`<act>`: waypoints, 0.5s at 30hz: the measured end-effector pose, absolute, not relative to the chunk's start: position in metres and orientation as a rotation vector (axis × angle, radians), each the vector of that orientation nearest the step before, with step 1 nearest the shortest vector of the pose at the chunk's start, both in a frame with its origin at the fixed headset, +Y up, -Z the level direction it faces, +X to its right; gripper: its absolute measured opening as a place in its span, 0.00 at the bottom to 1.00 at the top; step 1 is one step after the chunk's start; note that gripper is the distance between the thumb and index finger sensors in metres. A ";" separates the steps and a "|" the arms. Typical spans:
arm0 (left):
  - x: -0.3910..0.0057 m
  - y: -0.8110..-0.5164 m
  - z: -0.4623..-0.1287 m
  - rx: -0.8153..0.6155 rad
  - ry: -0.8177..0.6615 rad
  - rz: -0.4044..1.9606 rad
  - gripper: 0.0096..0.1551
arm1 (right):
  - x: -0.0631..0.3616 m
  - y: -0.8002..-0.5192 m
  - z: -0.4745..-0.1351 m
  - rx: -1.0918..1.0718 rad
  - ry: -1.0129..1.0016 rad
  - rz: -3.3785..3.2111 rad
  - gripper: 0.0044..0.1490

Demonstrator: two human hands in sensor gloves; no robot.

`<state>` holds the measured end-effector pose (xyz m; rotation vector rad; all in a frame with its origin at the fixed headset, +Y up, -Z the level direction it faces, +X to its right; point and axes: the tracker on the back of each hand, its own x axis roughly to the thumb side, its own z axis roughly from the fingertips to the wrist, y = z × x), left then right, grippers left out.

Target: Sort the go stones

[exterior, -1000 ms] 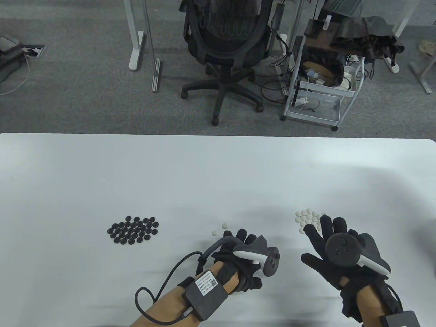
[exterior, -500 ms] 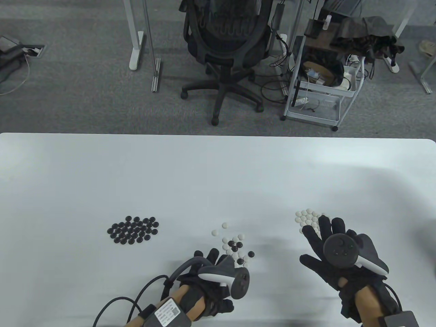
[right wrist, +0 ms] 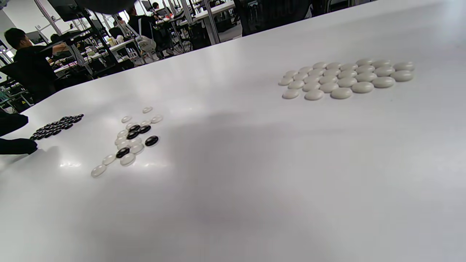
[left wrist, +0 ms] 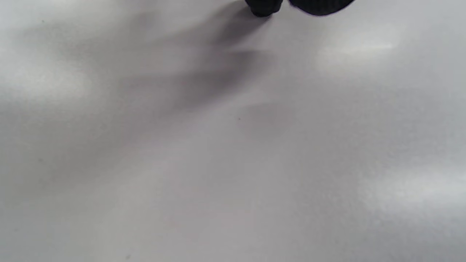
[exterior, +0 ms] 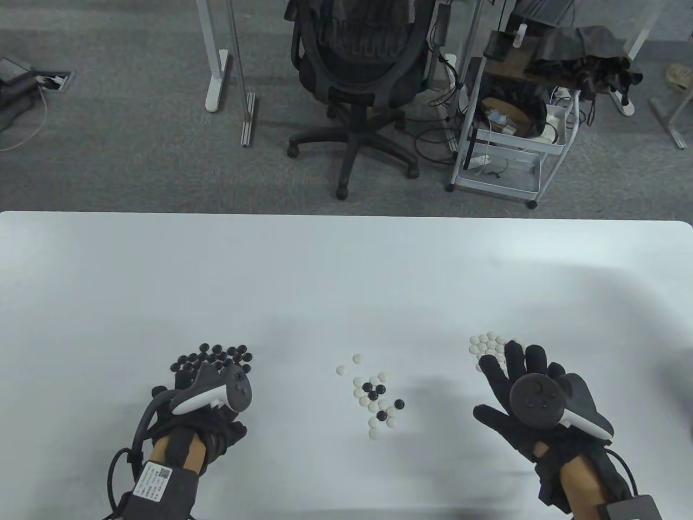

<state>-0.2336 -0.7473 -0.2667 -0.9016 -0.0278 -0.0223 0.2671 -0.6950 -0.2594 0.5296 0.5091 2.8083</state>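
A mixed cluster of black and white stones [exterior: 376,398] lies at the table's middle front, and it also shows in the right wrist view as the mixed cluster [right wrist: 133,140]. The black pile [exterior: 216,357] sits to the left, the white pile [exterior: 490,344] to the right. My left hand [exterior: 184,398] is at the near edge of the black pile, its fingers hidden under the tracker. Whether it holds a stone is hidden. Only dark fingertips [left wrist: 263,8] show over bare table in the left wrist view. My right hand [exterior: 511,368] is spread flat with straight fingers over the near edge of the white pile [right wrist: 346,78].
Beyond the table's far edge [exterior: 346,214] stand an office chair [exterior: 360,70] and a white trolley [exterior: 509,135] on the floor. People at desks [right wrist: 29,65] show in the background of the right wrist view.
My left hand has moved left from over the mixed cluster to the black pile, uncovering the mixed stones. The right hand has barely shifted.
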 end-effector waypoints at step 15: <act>-0.243 -0.748 -0.293 -0.899 0.054 0.013 0.36 | 0.270 -0.694 -0.260 0.521 0.511 2.795 0.52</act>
